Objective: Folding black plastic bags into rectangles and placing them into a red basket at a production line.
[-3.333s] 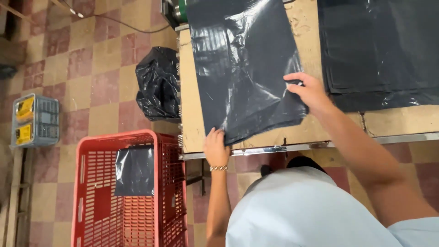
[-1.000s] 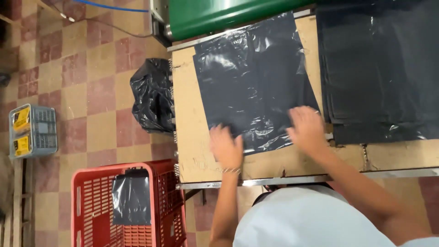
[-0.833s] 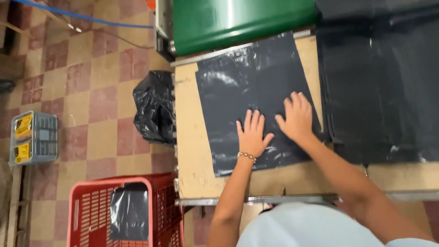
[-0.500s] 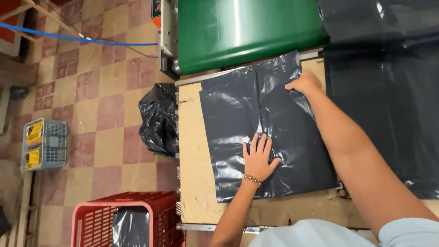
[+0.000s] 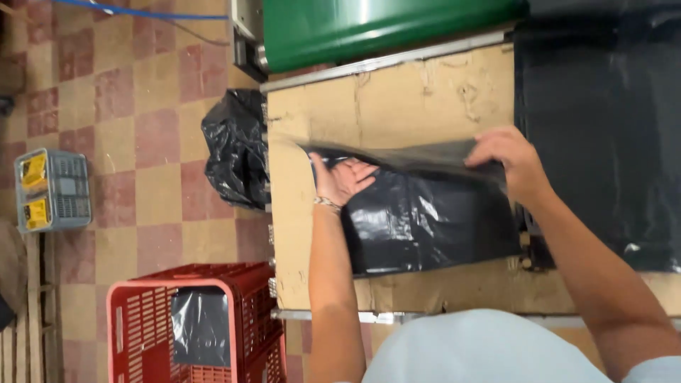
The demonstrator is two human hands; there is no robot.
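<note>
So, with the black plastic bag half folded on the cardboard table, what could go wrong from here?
1. The black bag is thin and glossy; the right hand grips only the folded edge, so the fold could slip and end up uneven.
2. The left hand lies under the raised flap and could get caught in the fold, leaving creases.
3. The bag lies close to the stack of black sheets, so its edge might catch on it.

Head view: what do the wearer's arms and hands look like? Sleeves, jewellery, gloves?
Both hands are bare, no gloves. The left hand has a thin beaded bracelet at the wrist; no ring can be made out. The right hand shows no watch or band. Both forearms are uncovered. A pale light-blue shirt covers the torso, and a short sleeve edge shows at the right upper arm.
</note>
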